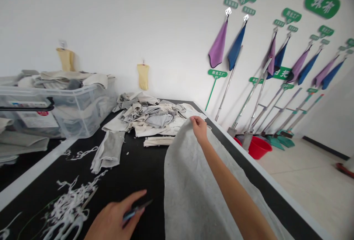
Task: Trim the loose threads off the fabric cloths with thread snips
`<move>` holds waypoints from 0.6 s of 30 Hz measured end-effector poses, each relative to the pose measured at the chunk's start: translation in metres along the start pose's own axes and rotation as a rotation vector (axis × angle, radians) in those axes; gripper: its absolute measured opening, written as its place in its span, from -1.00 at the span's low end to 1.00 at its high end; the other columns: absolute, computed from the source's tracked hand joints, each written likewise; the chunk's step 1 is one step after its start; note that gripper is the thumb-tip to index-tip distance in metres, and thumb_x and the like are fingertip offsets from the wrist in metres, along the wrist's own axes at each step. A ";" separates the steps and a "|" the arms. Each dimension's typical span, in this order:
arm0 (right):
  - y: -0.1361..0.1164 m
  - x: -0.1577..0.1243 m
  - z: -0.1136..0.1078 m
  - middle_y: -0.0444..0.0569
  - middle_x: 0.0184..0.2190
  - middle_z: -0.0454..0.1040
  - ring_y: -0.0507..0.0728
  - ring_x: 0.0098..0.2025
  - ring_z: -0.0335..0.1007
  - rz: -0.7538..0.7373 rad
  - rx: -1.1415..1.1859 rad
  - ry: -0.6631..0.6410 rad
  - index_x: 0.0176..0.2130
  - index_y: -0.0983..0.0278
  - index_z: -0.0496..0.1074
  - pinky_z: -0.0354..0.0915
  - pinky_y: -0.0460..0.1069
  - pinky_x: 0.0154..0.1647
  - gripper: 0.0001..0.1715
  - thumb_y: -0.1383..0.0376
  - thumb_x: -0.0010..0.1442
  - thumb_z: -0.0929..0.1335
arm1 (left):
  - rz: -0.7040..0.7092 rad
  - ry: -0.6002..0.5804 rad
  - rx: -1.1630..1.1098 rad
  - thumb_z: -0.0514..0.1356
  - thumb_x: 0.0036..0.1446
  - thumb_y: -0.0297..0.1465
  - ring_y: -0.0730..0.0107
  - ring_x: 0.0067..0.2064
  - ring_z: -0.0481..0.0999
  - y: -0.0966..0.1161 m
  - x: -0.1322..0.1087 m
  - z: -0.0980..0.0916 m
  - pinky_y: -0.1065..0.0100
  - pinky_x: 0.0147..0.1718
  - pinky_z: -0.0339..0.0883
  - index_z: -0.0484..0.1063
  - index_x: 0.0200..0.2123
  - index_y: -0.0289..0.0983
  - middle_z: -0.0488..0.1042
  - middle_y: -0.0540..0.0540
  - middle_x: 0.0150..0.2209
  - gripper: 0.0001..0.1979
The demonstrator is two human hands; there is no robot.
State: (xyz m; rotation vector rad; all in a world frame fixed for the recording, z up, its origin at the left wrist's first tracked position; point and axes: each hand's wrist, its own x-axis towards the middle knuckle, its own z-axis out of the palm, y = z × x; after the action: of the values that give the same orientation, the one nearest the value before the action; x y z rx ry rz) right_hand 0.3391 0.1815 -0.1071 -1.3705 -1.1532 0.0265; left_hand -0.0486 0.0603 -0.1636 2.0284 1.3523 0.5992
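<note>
My right hand (199, 127) pinches the far edge of a large grey cloth (188, 181), lifting that edge while the rest spreads down the right side of the black table. Low in the view, my left hand (114, 216) is closed around small blue-handled thread snips (132, 212), their dark tip pointing right toward the cloth. The snips are partly covered by the fingers. Left of this hand lies a tangle of white thread scraps (69, 199), with white-handled scissors (66, 229) partly under it. A folded grey cloth piece (109, 149) rests farther up.
A heap of grey and cream cloths (149, 114) covers the table's far end. At left stands a clear plastic bin (85, 111) full of cloths. Beyond the table's right edge (265, 173) are a red bucket (260, 148), mops and hanging purple and blue cloths.
</note>
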 end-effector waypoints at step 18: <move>0.009 -0.015 -0.029 0.05 -0.33 0.56 0.12 -0.29 0.44 0.053 0.213 0.133 -0.27 0.35 0.52 0.36 0.01 -0.20 -0.56 0.01 0.13 0.37 | -0.030 0.050 -0.468 0.25 0.20 -0.14 0.44 -0.44 0.46 0.030 0.164 0.118 0.32 -0.37 0.42 0.48 -0.17 -0.33 0.47 0.03 -0.42 -0.65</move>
State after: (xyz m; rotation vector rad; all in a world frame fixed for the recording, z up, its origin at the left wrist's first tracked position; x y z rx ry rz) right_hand 0.3556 0.1533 -0.1162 -1.1956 -0.9736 0.0921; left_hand 0.1103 0.1753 -0.2203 1.6210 1.1371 0.8671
